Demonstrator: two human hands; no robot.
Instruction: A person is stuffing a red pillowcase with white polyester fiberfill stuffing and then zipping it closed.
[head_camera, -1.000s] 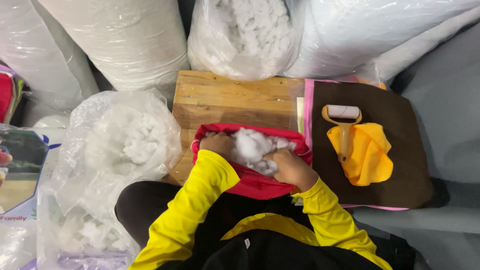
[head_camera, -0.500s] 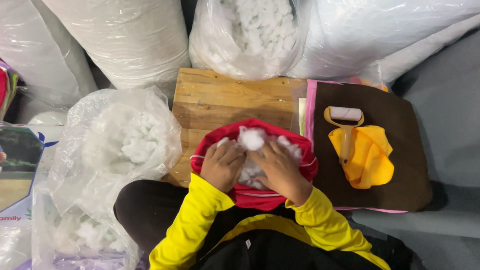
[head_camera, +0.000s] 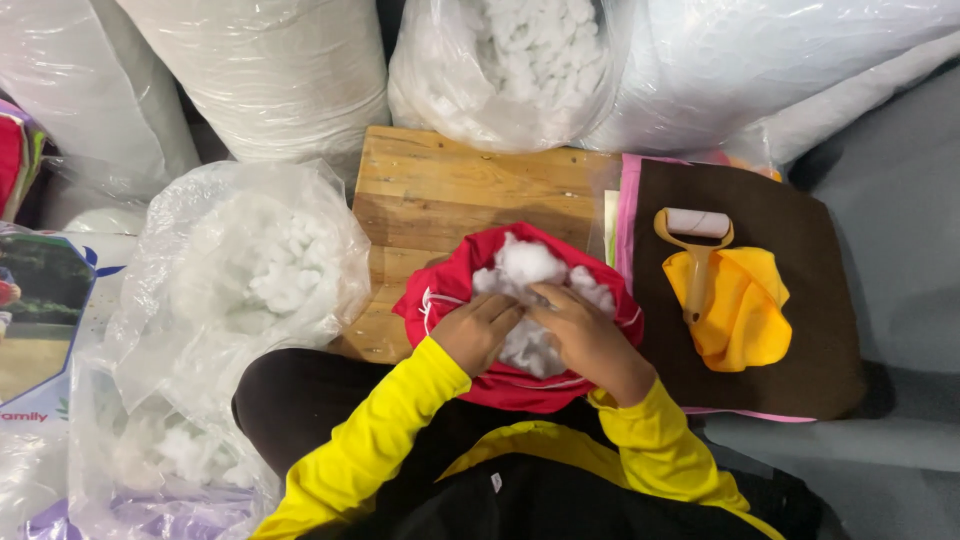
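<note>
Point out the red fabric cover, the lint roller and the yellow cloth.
red fabric cover (head_camera: 425, 300), head view, on its left edge beside the left hand.
lint roller (head_camera: 697, 222), head view, on the white roll at its top.
yellow cloth (head_camera: 745, 320), head view, on the folded middle, right of the handle.

Red cover (head_camera: 500, 385), centre frame: matt woven cloth. Stuffing (head_camera: 528, 268) inside it: white, fluffy fibre clumps. Board (head_camera: 450, 190), upper centre: unvarnished wood with visible grain. Bag (head_camera: 200, 300), left: thin, glossy, crinkled clear plastic. Mat (head_camera: 810, 340), right: matt brown felt-like cloth. Yellow cloth (head_camera: 745, 320) on it: smooth, slightly sheened.
</note>
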